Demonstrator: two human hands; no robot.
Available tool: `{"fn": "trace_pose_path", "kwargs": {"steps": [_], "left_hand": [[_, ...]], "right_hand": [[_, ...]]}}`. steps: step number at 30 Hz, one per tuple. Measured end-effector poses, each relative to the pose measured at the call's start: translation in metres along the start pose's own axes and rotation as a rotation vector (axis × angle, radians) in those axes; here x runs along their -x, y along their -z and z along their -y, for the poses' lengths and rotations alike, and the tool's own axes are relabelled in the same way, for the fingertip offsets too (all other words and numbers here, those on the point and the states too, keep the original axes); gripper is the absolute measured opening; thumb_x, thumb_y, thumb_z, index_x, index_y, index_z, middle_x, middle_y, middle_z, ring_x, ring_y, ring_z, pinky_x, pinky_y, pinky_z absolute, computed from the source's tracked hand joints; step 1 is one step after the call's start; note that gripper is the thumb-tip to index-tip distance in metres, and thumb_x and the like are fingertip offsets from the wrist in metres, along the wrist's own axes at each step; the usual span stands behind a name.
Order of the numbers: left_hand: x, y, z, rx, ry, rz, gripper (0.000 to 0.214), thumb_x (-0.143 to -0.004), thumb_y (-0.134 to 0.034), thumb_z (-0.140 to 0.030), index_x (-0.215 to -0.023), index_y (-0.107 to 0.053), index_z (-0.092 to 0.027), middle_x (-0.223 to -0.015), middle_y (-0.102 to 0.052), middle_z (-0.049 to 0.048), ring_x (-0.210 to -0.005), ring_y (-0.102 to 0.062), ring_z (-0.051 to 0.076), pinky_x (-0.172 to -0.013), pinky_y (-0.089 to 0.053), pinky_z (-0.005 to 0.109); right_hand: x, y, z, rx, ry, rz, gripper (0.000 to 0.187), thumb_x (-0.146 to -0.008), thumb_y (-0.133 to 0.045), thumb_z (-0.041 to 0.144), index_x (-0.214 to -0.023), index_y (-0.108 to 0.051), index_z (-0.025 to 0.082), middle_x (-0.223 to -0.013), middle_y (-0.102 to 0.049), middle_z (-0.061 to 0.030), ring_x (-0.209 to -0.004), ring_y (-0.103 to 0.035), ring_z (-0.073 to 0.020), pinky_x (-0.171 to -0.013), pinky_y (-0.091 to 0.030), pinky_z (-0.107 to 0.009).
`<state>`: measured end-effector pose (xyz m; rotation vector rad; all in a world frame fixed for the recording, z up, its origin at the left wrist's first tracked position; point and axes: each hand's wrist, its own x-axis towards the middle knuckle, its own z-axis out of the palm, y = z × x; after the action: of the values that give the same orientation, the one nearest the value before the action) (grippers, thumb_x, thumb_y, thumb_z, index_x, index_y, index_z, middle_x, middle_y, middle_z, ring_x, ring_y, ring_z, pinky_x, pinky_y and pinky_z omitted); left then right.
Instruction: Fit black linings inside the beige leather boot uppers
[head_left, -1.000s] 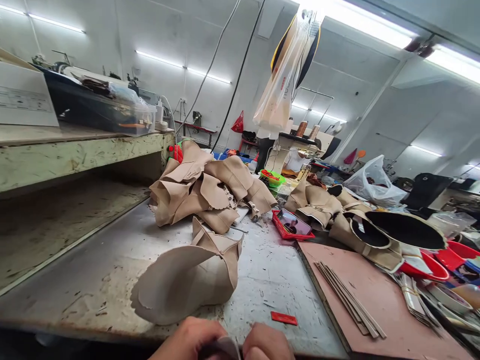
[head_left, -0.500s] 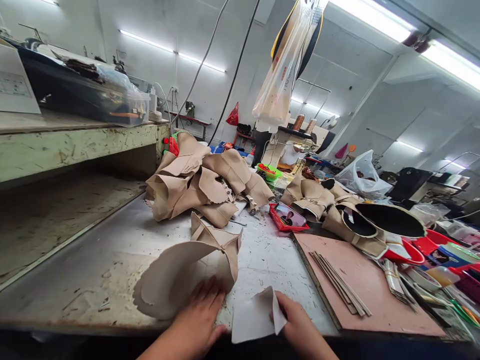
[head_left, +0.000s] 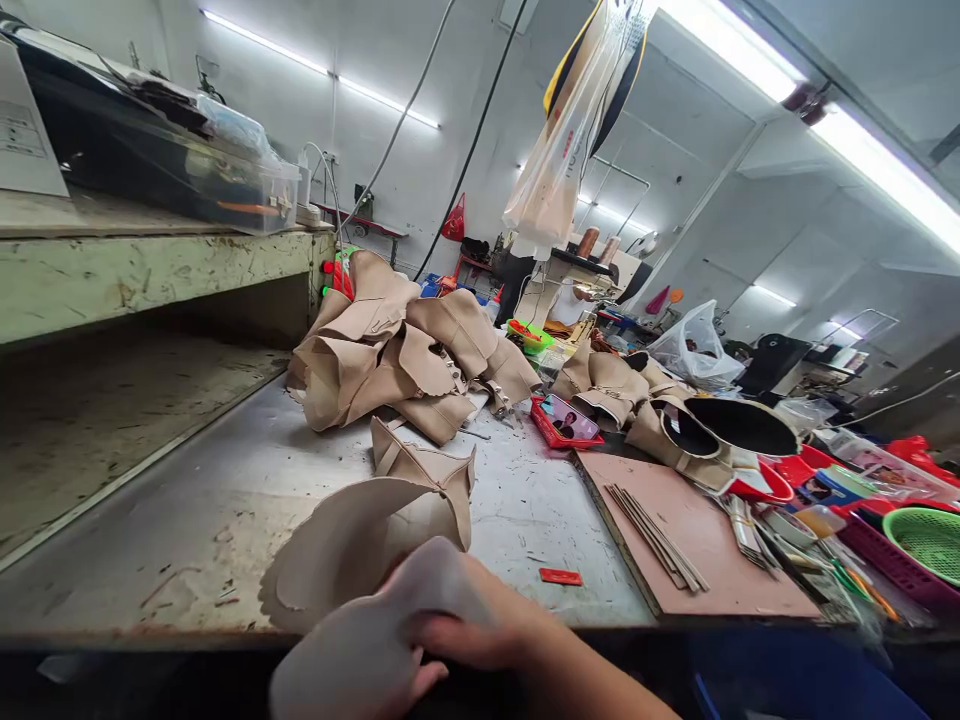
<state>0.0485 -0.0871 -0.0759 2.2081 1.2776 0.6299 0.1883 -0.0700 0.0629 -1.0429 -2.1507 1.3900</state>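
Observation:
My right hand (head_left: 480,625) reaches across to the left, thumb and fingers pinching a thin grey-white sheet (head_left: 337,655) that is curved and blurred by motion. My left hand (head_left: 429,679) is mostly hidden behind the sheet; what looks like its thumb shows below, so its grip cannot be made out. Just beyond both hands, a beige leather boot upper (head_left: 435,470) lies on its side on the metal table (head_left: 517,500), its wide pale-lined opening towards me. The sheet overlaps the near edge of that opening. A small flat red piece (head_left: 561,577) lies right of it.
Several beige uppers (head_left: 360,370) are heaped at the back left, beside a shelf (head_left: 150,270). On the right lie a pink board (head_left: 622,480) with thin strips (head_left: 652,535), and more uppers (head_left: 607,385). A phone (head_left: 566,415) rests in a red basket (head_left: 551,437). A plastic bag (head_left: 551,190) hangs overhead.
My right hand has carried the sheet left, over my left hand and the front of the boot upper. The red piece has come into sight. The view has turned slightly right.

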Motion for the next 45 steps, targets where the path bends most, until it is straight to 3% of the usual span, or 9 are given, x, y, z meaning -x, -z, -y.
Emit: {"fn": "trace_pose_path", "kwargs": {"steps": [3,6,8,11,15,19,31,45], "left_hand": [[-0.001,0.013,-0.017,-0.081,0.116,0.136,0.053,-0.069,-0.059,-0.026,-0.121,-0.056,-0.018,-0.122,-0.06,0.0126,-0.114,-0.05,0.04,-0.097,-0.037,0.056],[-0.003,0.035,-0.038,-0.219,0.101,0.226,0.07,-0.061,-0.06,-0.01,-0.129,-0.047,-0.012,-0.136,-0.045,0.0184,-0.123,-0.041,0.04,-0.102,-0.034,0.053],[-0.002,0.045,-0.043,-0.258,0.081,0.21,0.075,-0.061,-0.061,-0.009,-0.133,-0.042,-0.012,-0.141,-0.038,0.0189,-0.129,-0.035,0.038,-0.105,-0.03,0.053],[0.003,0.047,-0.04,-0.197,0.032,0.117,0.074,-0.068,-0.066,-0.018,-0.136,-0.038,-0.019,-0.14,-0.041,0.0158,-0.129,-0.035,0.035,-0.104,-0.032,0.052],[0.005,0.038,-0.034,-0.151,0.086,0.048,0.077,-0.075,-0.064,-0.029,-0.14,-0.026,-0.012,-0.138,-0.042,0.0205,-0.127,-0.04,0.033,-0.102,-0.038,0.048],[0.004,0.033,-0.035,-0.219,0.114,0.106,0.067,-0.079,-0.059,-0.025,-0.137,-0.032,-0.008,-0.138,-0.04,0.0222,-0.129,-0.036,0.033,-0.103,-0.036,0.048],[0.012,0.031,-0.034,-0.416,-0.069,0.063,0.055,-0.082,-0.054,-0.027,-0.132,-0.043,-0.008,-0.133,-0.048,0.0192,-0.125,-0.042,0.032,-0.1,-0.041,0.044],[0.006,0.031,-0.042,-0.49,0.032,0.059,0.059,-0.081,-0.054,-0.029,-0.133,-0.041,-0.005,-0.134,-0.046,0.0205,-0.123,-0.045,0.031,-0.099,-0.042,0.04]], "right_hand": [[-0.033,-0.008,-0.005,0.506,0.008,-0.038,0.044,-0.065,-0.056,0.007,-0.105,-0.063,0.023,-0.097,-0.068,-0.0025,-0.091,-0.062,-0.0201,-0.08,-0.047,-0.026],[-0.035,0.001,-0.024,0.706,-0.095,-0.17,0.051,-0.068,-0.049,0.001,-0.115,-0.059,0.02,-0.109,-0.065,-0.0111,-0.099,-0.06,-0.0259,-0.082,-0.046,-0.033],[-0.026,0.009,-0.034,0.713,-0.158,-0.281,0.055,-0.07,-0.045,0.0,-0.12,-0.055,0.018,-0.111,-0.063,-0.015,-0.098,-0.061,-0.0281,-0.079,-0.046,-0.035],[-0.012,0.019,-0.042,0.658,-0.183,-0.372,0.051,-0.069,-0.046,0.0,-0.115,-0.059,0.017,-0.106,-0.066,-0.0146,-0.097,-0.061,-0.0277,-0.078,-0.046,-0.033],[-0.004,0.025,-0.046,0.49,-0.154,-0.328,0.039,-0.069,-0.045,0.003,-0.1,-0.065,0.016,-0.095,-0.069,-0.0087,-0.089,-0.062,-0.0213,-0.076,-0.045,-0.027],[-0.003,0.027,-0.056,0.45,-0.212,-0.315,0.025,-0.073,-0.046,0.011,-0.086,-0.067,0.014,-0.077,-0.068,-0.0062,-0.072,-0.06,-0.0187,-0.063,-0.045,-0.024],[0.001,0.033,-0.068,0.49,-0.241,-0.422,0.037,-0.069,-0.044,0.008,-0.099,-0.066,0.014,-0.08,-0.069,-0.0077,-0.071,-0.059,-0.0188,-0.064,-0.043,-0.025],[0.005,0.034,-0.065,0.608,-0.253,-0.402,0.046,-0.068,-0.045,0.001,-0.108,-0.063,0.015,-0.095,-0.07,-0.0111,-0.085,-0.063,-0.0231,-0.07,-0.045,-0.027]]}}
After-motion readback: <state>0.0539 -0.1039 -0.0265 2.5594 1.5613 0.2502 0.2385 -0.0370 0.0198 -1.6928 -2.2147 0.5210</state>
